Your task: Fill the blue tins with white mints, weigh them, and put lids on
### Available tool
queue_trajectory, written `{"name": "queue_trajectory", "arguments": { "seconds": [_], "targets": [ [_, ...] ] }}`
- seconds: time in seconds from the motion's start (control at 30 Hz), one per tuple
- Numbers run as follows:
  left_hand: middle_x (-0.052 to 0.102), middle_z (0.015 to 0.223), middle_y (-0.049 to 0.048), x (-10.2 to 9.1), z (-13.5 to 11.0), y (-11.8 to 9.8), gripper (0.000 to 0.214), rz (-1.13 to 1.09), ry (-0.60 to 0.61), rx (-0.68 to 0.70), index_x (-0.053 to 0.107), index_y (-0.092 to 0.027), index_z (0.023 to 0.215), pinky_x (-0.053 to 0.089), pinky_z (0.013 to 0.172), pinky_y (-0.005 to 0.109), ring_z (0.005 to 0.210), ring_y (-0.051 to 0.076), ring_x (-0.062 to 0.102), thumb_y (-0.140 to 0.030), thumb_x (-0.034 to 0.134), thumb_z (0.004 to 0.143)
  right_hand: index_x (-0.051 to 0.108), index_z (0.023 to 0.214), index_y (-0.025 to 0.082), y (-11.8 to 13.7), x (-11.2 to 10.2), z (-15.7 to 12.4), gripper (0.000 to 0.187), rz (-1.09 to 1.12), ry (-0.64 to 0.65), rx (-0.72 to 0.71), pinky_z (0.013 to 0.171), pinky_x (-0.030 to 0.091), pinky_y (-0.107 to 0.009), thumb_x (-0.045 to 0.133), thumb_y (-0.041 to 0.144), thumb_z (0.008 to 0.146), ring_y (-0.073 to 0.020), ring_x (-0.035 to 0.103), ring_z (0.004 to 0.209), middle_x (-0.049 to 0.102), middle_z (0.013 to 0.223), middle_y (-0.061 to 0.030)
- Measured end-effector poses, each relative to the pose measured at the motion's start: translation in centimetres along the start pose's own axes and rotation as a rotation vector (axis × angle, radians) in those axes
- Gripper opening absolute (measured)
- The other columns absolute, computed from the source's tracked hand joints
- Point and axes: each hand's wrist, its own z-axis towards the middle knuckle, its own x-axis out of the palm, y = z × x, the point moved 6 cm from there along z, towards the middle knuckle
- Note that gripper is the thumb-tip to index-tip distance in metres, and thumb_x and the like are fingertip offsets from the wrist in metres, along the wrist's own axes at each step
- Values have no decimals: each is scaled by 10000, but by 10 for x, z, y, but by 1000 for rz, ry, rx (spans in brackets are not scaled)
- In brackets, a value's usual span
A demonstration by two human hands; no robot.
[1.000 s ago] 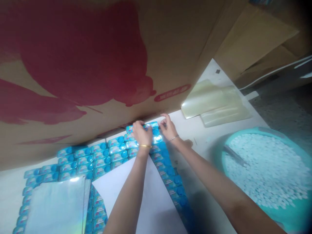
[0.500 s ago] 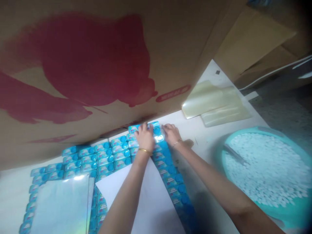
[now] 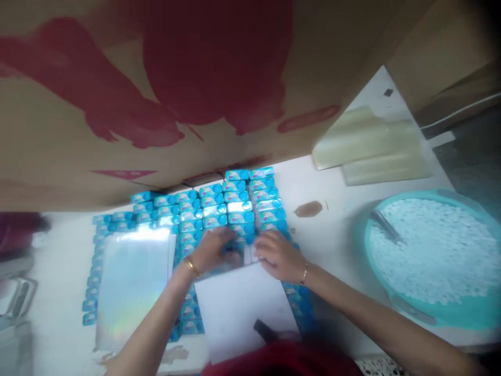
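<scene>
Rows of small blue flip-top cases [image 3: 237, 196] with printed labels lie side by side on the white table. Over the middle rows, my left hand [image 3: 215, 248] is bent with its thumb and fingers apart, close to the cases. My right hand [image 3: 279, 256] has its fingers curled together beside a small whitish strip [image 3: 250, 254], blurred, at the top edge of a white paper sheet [image 3: 242, 308]. What its fingertips grip cannot be made out. The paper covers some cases in front of me.
A stack of shiny holographic sheets [image 3: 135, 282] covers cases at the left. To the right stands a turquoise basin [image 3: 370, 237] of small white pieces with a metal scoop [image 3: 387, 227]. Yellowish clear sheets [image 3: 376, 146] lie at the back right. A large cardboard box [image 3: 219, 141] walls the back.
Both hands have come back from the far end of the right-hand rows, toward me and the paper's top edge. The view has shifted, showing more of the table's left side.
</scene>
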Motion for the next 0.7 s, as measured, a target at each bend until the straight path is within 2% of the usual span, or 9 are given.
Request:
{"name": "queue_trajectory", "arguments": {
  "seconds": [0.1,0.2,0.3,0.37,0.4,0.43,0.5,0.6,0.7],
  "targets": [
    [570,1150,92,21,-24,-18,279,161,-115,-41,608,-251,1085,414,838,374,1026,244,547,-274,555,812,619,839,207,9,1,-34,157,30,69,-1,917,389,-455,551,131,720,-266,466,1108,578,1120,-89],
    [585,1068,100,39,-38,-24,189,229,-211,-129,601,-219,1004,396,791,391,970,260,540,-253,528,833,621,965,220,13,3,-49,259,52,98,54,982,349,-508,629,261,709,-308,386,1244,492,1311,-105],
    [612,927,77,47,-46,-24,119,105,-291,-178,563,-193,916,377,784,380,889,234,550,-253,470,874,533,1196,202,9,0,-44,528,44,-38,189,1034,294,-539,659,396,721,-333,314,1313,405,1406,-145],
    [623,859,50,46,-46,-24,136,-46,-346,-158,535,-195,863,377,786,357,825,198,558,-252,419,906,458,1284,188,-2,-4,-38,627,107,-188,377,1003,352,-507,647,441,743,-314,419,1241,486,1332,-161],
    [629,851,41,42,-45,-25,145,-109,-377,-139,530,-199,857,380,786,346,804,185,558,-263,413,914,475,1263,189,-10,-4,-37,587,180,-237,484,943,416,-468,627,452,761,-293,510,1140,567,1231,-144],
    [636,858,38,38,-43,-27,146,-147,-408,-116,535,-204,870,382,789,339,798,178,559,-276,418,917,528,1190,193,-16,-1,-35,493,271,-257,577,852,474,-416,600,462,783,-264,584,999,637,1087,-110],
    [648,897,45,28,-35,-31,153,-129,-456,-61,562,-212,946,378,797,343,827,182,565,-284,430,915,616,941,197,-27,4,-32,312,433,-251,697,667,500,-320,533,475,828,-200,607,728,657,792,-36],
    [652,1011,77,22,-20,-40,225,51,-493,34,592,-229,1068,364,789,373,917,219,557,-258,439,906,583,698,193,-34,4,-27,339,492,-273,721,596,463,-273,496,485,847,-158,546,602,577,622,2],
    [617,1157,103,26,-8,-43,260,173,-533,48,611,-230,1090,375,780,392,983,248,537,-235,440,894,579,699,192,-40,1,-24,336,513,-306,702,619,458,-274,494,483,846,-157,542,624,578,645,2]
  ]
}}
